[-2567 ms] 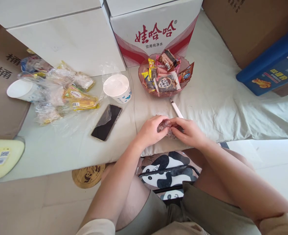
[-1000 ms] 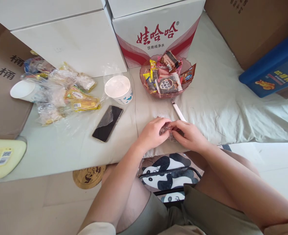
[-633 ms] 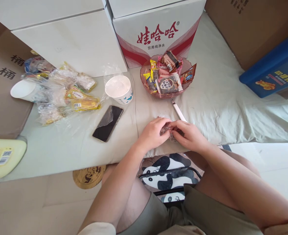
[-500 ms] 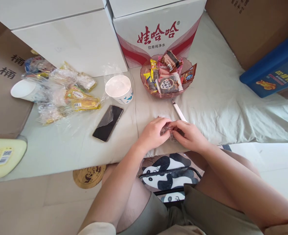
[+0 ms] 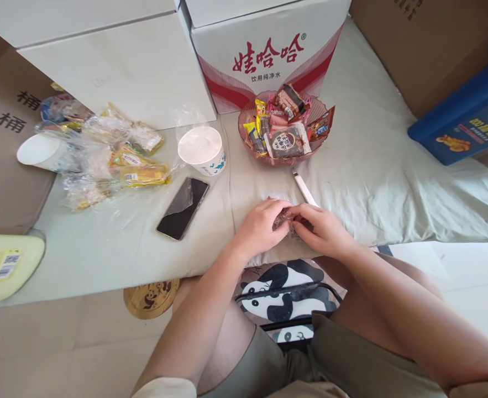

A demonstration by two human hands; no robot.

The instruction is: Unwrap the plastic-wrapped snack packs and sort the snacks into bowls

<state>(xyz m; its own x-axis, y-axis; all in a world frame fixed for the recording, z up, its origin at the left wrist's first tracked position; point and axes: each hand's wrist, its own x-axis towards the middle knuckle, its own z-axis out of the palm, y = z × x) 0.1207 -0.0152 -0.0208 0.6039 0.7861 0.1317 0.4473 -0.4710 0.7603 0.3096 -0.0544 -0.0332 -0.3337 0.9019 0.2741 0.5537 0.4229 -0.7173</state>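
Observation:
My left hand (image 5: 264,222) and my right hand (image 5: 317,226) meet near the front edge of the cloth-covered surface. Between their fingers is a small packet in crinkled clear wrapping (image 5: 282,218); both hands pinch it, and the fingers hide most of it. Its contents look dark, but I cannot make out what they are. Just beyond my right hand lies a slim white pen-like tool (image 5: 304,187) with a dark tip. Farther back, a pink glass bowl (image 5: 283,161) holds several wrapped snacks, with a black-and-white packet (image 5: 288,141) on top.
A white paper cup (image 5: 202,157) stands left of the bowl, near a phone (image 5: 183,209) with clear plastic on it. Farther left are a tipped paper cup (image 5: 40,150) and bagged snacks (image 5: 138,168). White cartons (image 5: 264,61) stand behind; a blue container (image 5: 455,121) is at right.
Almost nothing differs. Both hands keep the same hold on the wrapped packet, and the view has shifted only very slightly.

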